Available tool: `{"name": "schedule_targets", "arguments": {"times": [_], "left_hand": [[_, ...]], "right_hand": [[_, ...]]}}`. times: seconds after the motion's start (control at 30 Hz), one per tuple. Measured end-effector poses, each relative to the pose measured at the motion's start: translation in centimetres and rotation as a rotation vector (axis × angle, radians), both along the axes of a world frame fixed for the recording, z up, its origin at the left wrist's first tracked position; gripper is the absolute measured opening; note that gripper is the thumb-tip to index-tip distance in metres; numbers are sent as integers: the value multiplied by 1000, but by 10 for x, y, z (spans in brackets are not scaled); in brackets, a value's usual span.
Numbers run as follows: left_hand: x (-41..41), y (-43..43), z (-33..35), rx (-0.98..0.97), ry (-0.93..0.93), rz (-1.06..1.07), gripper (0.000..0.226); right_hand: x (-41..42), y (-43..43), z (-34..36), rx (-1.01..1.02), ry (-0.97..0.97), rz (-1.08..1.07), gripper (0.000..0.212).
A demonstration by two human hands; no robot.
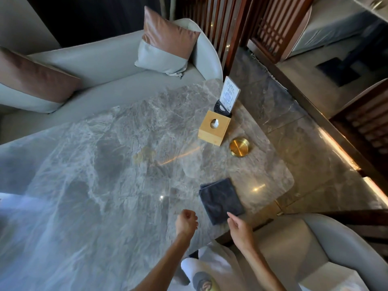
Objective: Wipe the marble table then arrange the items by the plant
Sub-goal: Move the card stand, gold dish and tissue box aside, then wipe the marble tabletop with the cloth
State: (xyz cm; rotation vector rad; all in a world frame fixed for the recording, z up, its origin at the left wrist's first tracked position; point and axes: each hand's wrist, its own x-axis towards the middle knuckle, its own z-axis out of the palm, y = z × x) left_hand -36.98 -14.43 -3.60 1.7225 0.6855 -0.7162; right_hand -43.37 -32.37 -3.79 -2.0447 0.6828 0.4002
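A grey marble table (105, 175) fills most of the view. A folded dark grey cloth (220, 199) lies flat near its right front edge. My right hand (239, 229) hovers at the cloth's near corner, fingertips just touching or beside it, holding nothing. My left hand (185, 222) is loosely curled above the table, left of the cloth, with nothing in it. Toward the far right corner stand a wooden tissue box (214, 129), a round brass dish (240, 147), and a card sign (230, 94) in a dark holder. No plant is in view.
A pale sofa (105, 80) with two cushions runs behind the table. An armchair (304, 248) stands at the near right. Dark wooden lattice screens (273, 28) and a polished stone floor (294, 122) lie to the right.
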Motion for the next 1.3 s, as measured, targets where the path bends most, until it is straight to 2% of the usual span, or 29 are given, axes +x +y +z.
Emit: {"name": "schedule_targets", "arguments": {"times": [0.07,0.17,0.23,0.3,0.43,0.53,0.63,0.73,0.8,0.9,0.97,1.03,1.13,1.2,1.3], "left_hand": [[5,-17,-10,68,42,-7,18],[11,-39,-27,149,126,-30,9],[14,-53,-32,149,193,-12,23],[17,-64,-36,142,248,19,31],[16,-79,-41,141,303,120,26],[16,-88,-44,122,332,185,26],[20,-95,-41,107,327,175,24],[22,-99,-30,159,249,92,22],[27,-104,-17,209,125,3,18],[36,-114,8,289,-68,-139,11],[42,-123,24,399,-204,-256,8],[47,-130,35,519,-362,-366,15],[56,-129,50,654,-535,-443,17],[61,-124,61,692,-603,-433,18],[63,-118,72,822,-709,-460,22]], "right_hand": [[17,0,-4,-11,34,97,39],[39,0,-19,-144,103,319,54],[50,-6,-27,-251,198,491,62],[57,-10,-32,-275,288,614,65],[66,-18,-35,-217,392,682,67],[71,-25,-30,-154,390,678,66],[76,-31,-31,-56,393,610,61],[84,-37,-21,124,410,387,57],[91,-38,-13,348,453,150,63],[102,-40,-5,846,597,-196,82],[111,-38,13,1077,535,-272,68],[123,-34,22,1197,429,-388,54],[140,-22,35,1424,396,-561,47],[141,-17,45,1397,292,-573,47],[147,-12,57,1488,304,-553,49]]}}
